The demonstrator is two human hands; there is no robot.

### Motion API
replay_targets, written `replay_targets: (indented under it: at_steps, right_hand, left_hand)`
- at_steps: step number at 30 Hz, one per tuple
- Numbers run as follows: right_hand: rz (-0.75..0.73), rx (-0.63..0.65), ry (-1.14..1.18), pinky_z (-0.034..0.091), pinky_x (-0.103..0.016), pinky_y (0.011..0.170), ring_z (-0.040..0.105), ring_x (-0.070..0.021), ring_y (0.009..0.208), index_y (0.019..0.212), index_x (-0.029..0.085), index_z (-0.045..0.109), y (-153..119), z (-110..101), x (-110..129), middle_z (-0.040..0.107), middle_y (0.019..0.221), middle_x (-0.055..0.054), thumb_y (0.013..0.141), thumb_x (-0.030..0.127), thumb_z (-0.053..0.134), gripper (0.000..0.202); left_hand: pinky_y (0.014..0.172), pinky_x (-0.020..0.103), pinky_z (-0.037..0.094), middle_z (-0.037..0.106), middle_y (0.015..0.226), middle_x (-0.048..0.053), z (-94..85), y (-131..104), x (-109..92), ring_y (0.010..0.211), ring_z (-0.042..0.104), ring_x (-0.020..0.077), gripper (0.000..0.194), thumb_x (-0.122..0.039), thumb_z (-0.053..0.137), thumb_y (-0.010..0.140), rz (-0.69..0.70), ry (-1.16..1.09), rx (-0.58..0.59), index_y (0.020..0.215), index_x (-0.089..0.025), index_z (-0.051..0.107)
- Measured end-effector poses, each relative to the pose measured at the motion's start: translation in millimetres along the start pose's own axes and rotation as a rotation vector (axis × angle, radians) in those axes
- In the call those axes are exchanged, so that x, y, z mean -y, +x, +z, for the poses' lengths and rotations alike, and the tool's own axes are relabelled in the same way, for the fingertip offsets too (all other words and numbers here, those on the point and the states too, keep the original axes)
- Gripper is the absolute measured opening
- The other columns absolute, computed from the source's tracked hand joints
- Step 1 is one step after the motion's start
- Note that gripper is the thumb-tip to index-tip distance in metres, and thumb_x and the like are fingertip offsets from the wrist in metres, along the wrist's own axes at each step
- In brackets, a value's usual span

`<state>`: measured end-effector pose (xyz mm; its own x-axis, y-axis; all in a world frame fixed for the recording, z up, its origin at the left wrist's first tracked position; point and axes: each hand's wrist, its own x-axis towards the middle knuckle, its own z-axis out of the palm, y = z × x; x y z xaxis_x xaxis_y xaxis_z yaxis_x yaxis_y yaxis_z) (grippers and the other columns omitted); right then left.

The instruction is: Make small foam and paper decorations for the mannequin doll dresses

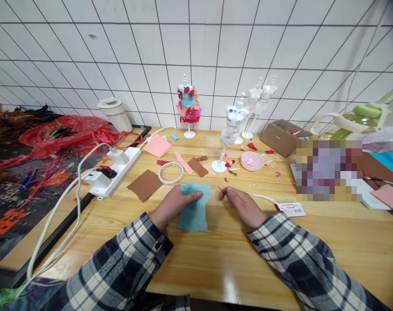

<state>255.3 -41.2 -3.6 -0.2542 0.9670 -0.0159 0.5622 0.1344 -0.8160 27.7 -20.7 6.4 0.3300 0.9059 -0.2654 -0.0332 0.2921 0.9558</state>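
My left hand (175, 203) pinches a piece of light blue crepe paper (193, 218) near its top, thumb in front. The right edge of the paper is jagged. My right hand (242, 205) is closed on slim, pointed metal tweezers (223, 190), their tip towards the paper but apart from it. Beyond my hands stands a white mini dress form (230, 134) on a round base. A roll of white tape (171, 172) and a brown paper piece (145, 185) lie past my left hand. A pink dish (252, 161) sits beyond my right.
A power strip (118, 170) with plugs and white cables lies left. A dress form in ruffled paper (188, 103) stands near the tiled wall. To the right are a cardboard box (282, 138), a green-lidded bottle (358, 121) and a small white labelled card (292, 209).
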Motion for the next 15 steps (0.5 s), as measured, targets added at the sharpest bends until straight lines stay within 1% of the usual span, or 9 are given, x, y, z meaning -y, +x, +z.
replay_targets:
  at_steps: [2, 5, 8, 10, 15]
  right_hand:
    - [-0.025, 0.032, -0.039, 0.039, -0.027, 0.066, 0.054, -0.0161, 0.069, 0.083, 0.022, 0.058, -0.4, 1.7, 0.4, 0.057, 0.069, 0.000, 0.097, 0.048, 0.022, 0.047]
    - [-0.060, 0.067, -0.062, 0.038, -0.027, 0.067, 0.053, -0.0150, 0.069, 0.082, 0.022, 0.056, 0.3, 4.4, 1.3, 0.059, 0.073, 0.000, 0.097, 0.049, 0.026, 0.043]
    - [-0.072, 0.107, -0.088, 0.037, -0.027, 0.067, 0.053, -0.0145, 0.067, 0.080, 0.021, 0.056, 1.1, 4.9, 3.3, 0.058, 0.071, 0.000, 0.097, 0.049, 0.026, 0.044]
    - [-0.069, 0.129, -0.106, 0.036, -0.026, 0.067, 0.053, -0.0142, 0.067, 0.079, 0.020, 0.056, 1.3, 4.3, 4.5, 0.058, 0.069, 0.000, 0.098, 0.048, 0.027, 0.044]
    - [-0.056, 0.150, -0.100, 0.035, -0.025, 0.065, 0.052, -0.0131, 0.063, 0.078, 0.020, 0.058, 1.3, 3.9, 4.2, 0.057, 0.065, 0.000, 0.098, 0.049, 0.027, 0.046]
  left_hand:
    - [0.073, 0.039, 0.051, 0.073, 0.095, 0.011, 1.1, 0.6, 0.7, 0.078, 0.066, 0.0264, 0.039, -0.041, 0.076, 0.064, 0.028, 0.031, -0.020, 0.093, -0.015, 0.073]
    - [0.075, 0.039, 0.051, 0.073, 0.096, 0.011, 0.9, 1.6, 0.6, 0.079, 0.066, 0.0273, 0.041, -0.043, 0.077, 0.063, 0.016, 0.092, -0.031, 0.091, -0.014, 0.073]
    - [0.076, 0.038, 0.051, 0.073, 0.094, 0.010, -0.5, 2.5, -1.1, 0.081, 0.066, 0.0269, 0.042, -0.046, 0.075, 0.065, -0.035, 0.127, -0.002, 0.091, -0.013, 0.071]
    - [0.076, 0.037, 0.051, 0.073, 0.093, 0.010, -1.6, 3.3, -2.0, 0.082, 0.066, 0.0257, 0.042, -0.046, 0.074, 0.066, -0.041, 0.159, 0.012, 0.092, -0.013, 0.070]
    - [0.068, 0.031, 0.049, 0.071, 0.084, 0.005, -3.0, 5.0, -2.3, 0.071, 0.062, 0.0200, 0.040, -0.048, 0.072, 0.068, 0.003, 0.304, -0.016, 0.088, -0.014, 0.068]
